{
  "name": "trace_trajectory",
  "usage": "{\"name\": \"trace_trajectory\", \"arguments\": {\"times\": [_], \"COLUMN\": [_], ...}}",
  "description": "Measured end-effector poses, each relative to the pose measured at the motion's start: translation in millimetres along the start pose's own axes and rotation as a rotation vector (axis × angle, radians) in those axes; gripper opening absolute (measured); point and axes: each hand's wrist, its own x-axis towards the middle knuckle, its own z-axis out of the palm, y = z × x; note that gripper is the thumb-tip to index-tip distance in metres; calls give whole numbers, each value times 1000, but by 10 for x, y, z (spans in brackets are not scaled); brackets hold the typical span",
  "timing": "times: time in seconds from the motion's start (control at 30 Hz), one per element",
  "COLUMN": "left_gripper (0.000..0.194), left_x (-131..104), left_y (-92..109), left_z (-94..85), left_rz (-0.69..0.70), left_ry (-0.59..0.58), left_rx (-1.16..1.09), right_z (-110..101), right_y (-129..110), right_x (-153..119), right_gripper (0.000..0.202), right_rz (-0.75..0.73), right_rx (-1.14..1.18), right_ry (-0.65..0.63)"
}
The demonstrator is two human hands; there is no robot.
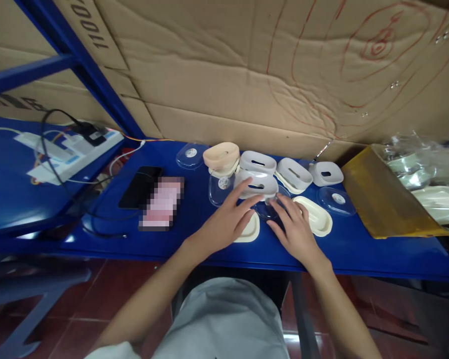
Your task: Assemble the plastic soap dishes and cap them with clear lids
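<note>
My left hand (226,219) is open, fingers apart, over a cream oval tray (251,229), partly hidden beneath it. Its fingertips reach the near edge of a white oval plastic piece with a slot (267,188); whether they touch it I cannot tell. My right hand (297,232) is open too, fingers spread, its fingertips at a clear plastic lid (264,212). Another cream tray (322,222) lies right of that hand. Behind stand more slotted white pieces (260,160), (295,174), (326,173) and a peach one (220,155).
More clear lids (219,197), (190,158), (336,202) lie around the pieces. A black phone-like object (136,192) and a blurred pink item (162,204) are at left, near cables and a power strip (75,162). A carton (370,199) of wrapped pieces stands right; cardboard (209,65) rises behind.
</note>
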Motion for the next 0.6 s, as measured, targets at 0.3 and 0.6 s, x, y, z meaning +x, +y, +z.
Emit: {"name": "trace_trajectory", "arguments": {"times": [0.3, 0.6], "left_gripper": [32, 14], "left_x": [-852, -1271], "left_y": [16, 184], "left_z": [-116, -177], "left_rz": [-67, -69], "left_ry": [-93, -94], "left_rx": [309, 271], "right_z": [64, -41], "right_y": [-2, 142], "right_x": [-382, -840], "right_gripper": [51, 43], "right_rz": [-48, 74], "right_rx": [-6, -17], "right_ry": [-53, 102]}}
